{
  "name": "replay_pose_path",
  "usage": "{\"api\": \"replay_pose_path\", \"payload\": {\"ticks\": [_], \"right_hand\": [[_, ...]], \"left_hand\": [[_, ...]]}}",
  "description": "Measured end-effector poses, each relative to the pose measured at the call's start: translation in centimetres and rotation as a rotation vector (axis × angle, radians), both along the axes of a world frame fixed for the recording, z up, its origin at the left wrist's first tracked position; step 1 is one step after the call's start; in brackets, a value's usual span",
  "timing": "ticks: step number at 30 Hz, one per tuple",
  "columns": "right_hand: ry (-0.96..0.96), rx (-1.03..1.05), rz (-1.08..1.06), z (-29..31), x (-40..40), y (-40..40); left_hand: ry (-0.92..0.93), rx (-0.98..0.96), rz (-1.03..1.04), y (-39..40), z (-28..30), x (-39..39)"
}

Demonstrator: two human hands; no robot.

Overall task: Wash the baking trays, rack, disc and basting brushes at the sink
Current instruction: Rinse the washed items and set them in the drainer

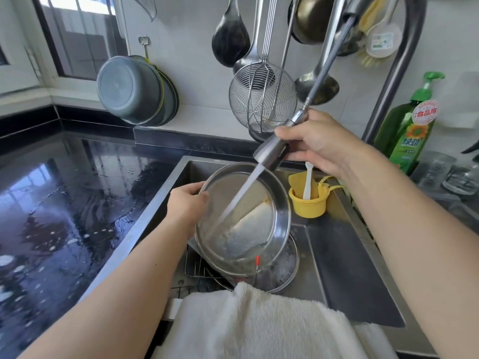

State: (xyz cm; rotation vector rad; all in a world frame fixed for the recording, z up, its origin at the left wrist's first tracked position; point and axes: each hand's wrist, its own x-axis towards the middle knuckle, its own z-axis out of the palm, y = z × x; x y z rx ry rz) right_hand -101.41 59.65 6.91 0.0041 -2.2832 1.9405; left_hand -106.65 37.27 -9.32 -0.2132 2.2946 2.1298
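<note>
With the left hand [188, 203] pinching the tilted round tray's [243, 216] rim and the right hand [315, 141] wrapped around the spray head [272, 149], sweep water across the tray so it drains into the sink [344, 255].

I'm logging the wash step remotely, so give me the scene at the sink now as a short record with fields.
left hand: left hand grips the rim of the round stainless steel baking tray, tilted over the sink
right hand: right hand holds the pull-out metal faucet sprayer
water: running, stream hits the tray's inside
under the tray: second round steel tray, wire rack
yellow plastic cup: holds a white brush handle
front edge: white towel
</note>
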Motion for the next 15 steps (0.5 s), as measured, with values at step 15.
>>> {"api": "replay_pose_path", "payload": {"ticks": [15], "right_hand": [[0.058, 0.581, -0.378, -0.9, 0.4, 3.1]], "left_hand": [[0.396, -1.158, -0.096, 2.3, 7.1, 2.4]]}}
